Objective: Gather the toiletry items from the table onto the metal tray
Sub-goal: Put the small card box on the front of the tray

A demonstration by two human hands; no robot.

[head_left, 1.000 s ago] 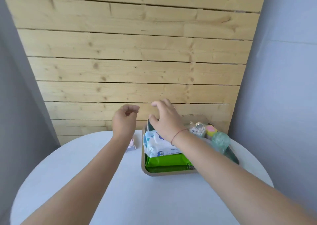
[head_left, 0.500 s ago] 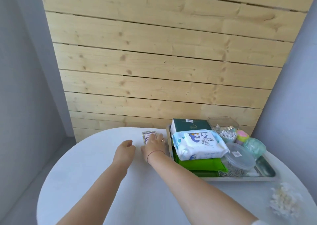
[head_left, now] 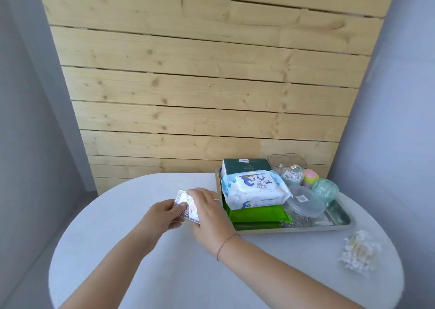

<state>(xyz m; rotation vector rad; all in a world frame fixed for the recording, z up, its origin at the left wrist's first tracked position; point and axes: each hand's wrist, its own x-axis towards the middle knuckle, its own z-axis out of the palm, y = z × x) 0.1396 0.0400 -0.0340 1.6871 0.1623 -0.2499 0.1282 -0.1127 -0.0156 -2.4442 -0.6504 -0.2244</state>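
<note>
Both hands meet over the white round tabletop [head_left: 131, 257] on one small flat packet with a purple-blue printed border [head_left: 186, 206]. The left hand [head_left: 162, 215] pinches it, thumb on the upper face near its nearer corner and the other fingers curled beneath. The right hand [head_left: 207, 211] lies across the packet's right side with its fingers [head_left: 200, 192] pressed together and bent over the far edge; whether they grip or only rest there I cannot tell. The packet appears lifted and tilted, its long axis running from the far-left corner toward the near-right, under the right palm.

What the next move turns on: the rectangular metal tray [head_left: 339, 225] lies directly to the right of the fingers, its near-left corner just beside the right hand. That hand is plainly the nearer, so a short carry rightward should do. The tray is crowded there, with a white baby-wipes pack [head_left: 255, 191] stacked on green flat packs [head_left: 256, 214], so the packet probably goes on top. A loose clear bag of white cotton swabs [head_left: 361, 252] lies on the tabletop, well to the right of both hands and outside the tray.
</note>
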